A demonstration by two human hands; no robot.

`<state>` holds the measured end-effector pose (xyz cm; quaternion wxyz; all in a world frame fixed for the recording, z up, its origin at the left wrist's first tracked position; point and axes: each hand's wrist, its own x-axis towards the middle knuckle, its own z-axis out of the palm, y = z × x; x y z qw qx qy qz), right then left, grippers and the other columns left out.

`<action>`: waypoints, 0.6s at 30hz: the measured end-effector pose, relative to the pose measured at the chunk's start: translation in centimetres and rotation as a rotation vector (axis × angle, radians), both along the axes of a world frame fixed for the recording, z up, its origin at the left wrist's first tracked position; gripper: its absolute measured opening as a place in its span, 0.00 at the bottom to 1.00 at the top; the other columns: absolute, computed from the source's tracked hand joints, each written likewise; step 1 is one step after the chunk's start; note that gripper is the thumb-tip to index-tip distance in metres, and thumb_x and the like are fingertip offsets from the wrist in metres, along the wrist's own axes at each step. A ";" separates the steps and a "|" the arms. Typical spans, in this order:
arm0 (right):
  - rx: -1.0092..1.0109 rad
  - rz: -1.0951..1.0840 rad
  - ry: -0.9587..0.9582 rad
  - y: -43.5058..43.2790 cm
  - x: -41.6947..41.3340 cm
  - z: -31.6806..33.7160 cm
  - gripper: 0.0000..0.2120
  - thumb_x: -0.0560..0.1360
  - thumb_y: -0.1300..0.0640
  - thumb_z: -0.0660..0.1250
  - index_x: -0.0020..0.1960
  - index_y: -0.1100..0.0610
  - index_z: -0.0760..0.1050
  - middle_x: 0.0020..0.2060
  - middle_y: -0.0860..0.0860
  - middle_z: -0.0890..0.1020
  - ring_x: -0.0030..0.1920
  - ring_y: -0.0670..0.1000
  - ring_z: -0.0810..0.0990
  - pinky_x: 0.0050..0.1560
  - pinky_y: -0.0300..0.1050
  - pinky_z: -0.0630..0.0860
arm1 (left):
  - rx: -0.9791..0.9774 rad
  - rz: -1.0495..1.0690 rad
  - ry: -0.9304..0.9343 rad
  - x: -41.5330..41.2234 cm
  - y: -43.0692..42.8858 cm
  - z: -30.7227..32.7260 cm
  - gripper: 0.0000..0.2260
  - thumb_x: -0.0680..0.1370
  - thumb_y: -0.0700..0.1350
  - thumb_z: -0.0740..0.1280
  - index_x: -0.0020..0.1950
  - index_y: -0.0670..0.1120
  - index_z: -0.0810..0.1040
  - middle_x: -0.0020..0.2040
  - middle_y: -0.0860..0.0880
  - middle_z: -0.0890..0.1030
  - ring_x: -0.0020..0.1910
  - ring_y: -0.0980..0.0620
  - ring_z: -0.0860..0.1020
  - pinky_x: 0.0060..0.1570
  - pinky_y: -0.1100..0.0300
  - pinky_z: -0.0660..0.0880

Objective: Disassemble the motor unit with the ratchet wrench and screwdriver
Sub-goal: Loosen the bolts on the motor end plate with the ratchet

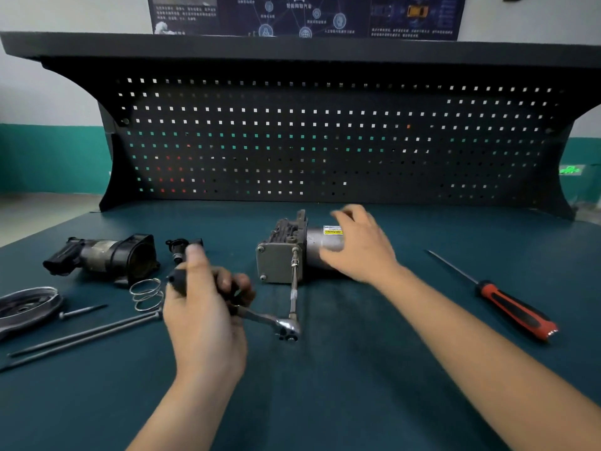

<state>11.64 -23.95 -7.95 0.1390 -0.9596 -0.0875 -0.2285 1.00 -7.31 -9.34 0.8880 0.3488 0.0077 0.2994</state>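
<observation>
- Two hands at work. The left hand point(205, 307) is wrapped round the black grip of the chrome ratchet wrench point(287, 327), thumb laid along the top.
- The wrench's slim chrome extension bar point(294, 288) runs from the wrench head away from the person, up to a bolt on the end plate of the grey cast-metal motor unit point(279, 255).
- The motor unit lies on its side at mid-worktop, on the dark teal worktop point(357, 385).
- The right hand point(357, 245) is arched over the unit's silver cylinder, near the yellow warning label. It is blurred, so I cannot tell whether it clasps the can or hovers over it.
- The red-and-black-handled screwdriver point(517, 309) lies well apart to the right, untouched.
- To the left lie a black motor housing point(104, 257), a bare wire coil spring point(146, 294) and two long thin steel bolts point(84, 335). Judged from these, the strip-down is well along.
- Risks:
  - If the right hand is not bearing down, the round can may roll or skid when the handle swings.
  - The long extension gives leverage off-axis. A tilted socket could slip and round the bolt head.
  - The swinging handle passes near the spring and long bolts and could knock them off the worktop.
</observation>
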 end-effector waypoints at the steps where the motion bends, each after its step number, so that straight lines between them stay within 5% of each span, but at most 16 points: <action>1: -0.159 0.030 0.081 -0.8 1.1 0.4 0.45 0.67 0.41 0.69 0.75 0.56 0.52 0.75 0.53 0.53 0.74 0.55 0.51 0.72 0.55 0.52 | 0.113 0.011 -0.057 0.1 -0.3 0.2 0.14 0.79 0.49 0.61 0.34 0.49 0.66 0.22 0.55 0.66 0.20 0.57 0.67 0.22 0.68 0.67; 3: -0.394 0.011 0.257 -1.5 3.1 0.6 0.59 0.62 0.35 0.71 0.76 0.55 0.38 0.76 0.53 0.40 0.75 0.56 0.40 0.71 0.62 0.41 | 0.383 -0.005 -0.174 0.3 -0.9 0.5 0.14 0.75 0.49 0.67 0.30 0.52 0.69 0.21 0.55 0.66 0.19 0.58 0.63 0.21 0.69 0.61; 4: -0.425 -0.009 0.293 -1.7 3.8 0.3 0.61 0.60 0.34 0.72 0.76 0.55 0.37 0.76 0.54 0.42 0.76 0.57 0.42 0.71 0.63 0.41 | 0.556 -0.010 -0.233 0.4 -1.1 0.7 0.13 0.72 0.50 0.69 0.29 0.53 0.71 0.21 0.55 0.67 0.19 0.59 0.63 0.21 0.69 0.61; 7: -0.420 -0.045 0.190 -1.7 5.1 -0.9 0.55 0.61 0.36 0.73 0.75 0.57 0.46 0.70 0.57 0.63 0.71 0.58 0.61 0.70 0.61 0.52 | 1.158 -0.008 -0.438 0.4 -2.3 1.3 0.10 0.70 0.54 0.65 0.30 0.55 0.70 0.22 0.58 0.67 0.22 0.62 0.63 0.24 0.74 0.60; 11: -0.441 -0.028 0.070 -1.8 5.4 -1.4 0.45 0.57 0.34 0.74 0.65 0.56 0.63 0.61 0.54 0.71 0.63 0.56 0.68 0.64 0.53 0.63 | 1.780 -0.142 -0.661 0.7 -4.8 0.9 0.15 0.73 0.53 0.67 0.35 0.43 0.73 0.25 0.53 0.67 0.27 0.54 0.61 0.26 0.65 0.56; 14: -0.499 -0.007 0.048 -1.9 5.7 -1.0 0.43 0.56 0.32 0.73 0.61 0.57 0.64 0.57 0.54 0.73 0.60 0.56 0.71 0.59 0.49 0.66 | 1.739 -0.144 -0.661 0.9 -5.8 0.6 0.16 0.74 0.53 0.66 0.34 0.44 0.70 0.25 0.56 0.63 0.25 0.55 0.61 0.28 0.64 0.58; 18: -0.481 0.024 0.001 -2.1 6.0 -1.0 0.35 0.61 0.39 0.72 0.57 0.59 0.65 0.53 0.56 0.74 0.55 0.57 0.72 0.55 0.47 0.67 | 1.454 0.063 -0.613 1.2 -4.7 0.8 0.15 0.74 0.48 0.63 0.32 0.39 0.72 0.25 0.57 0.59 0.25 0.66 0.61 0.28 0.78 0.57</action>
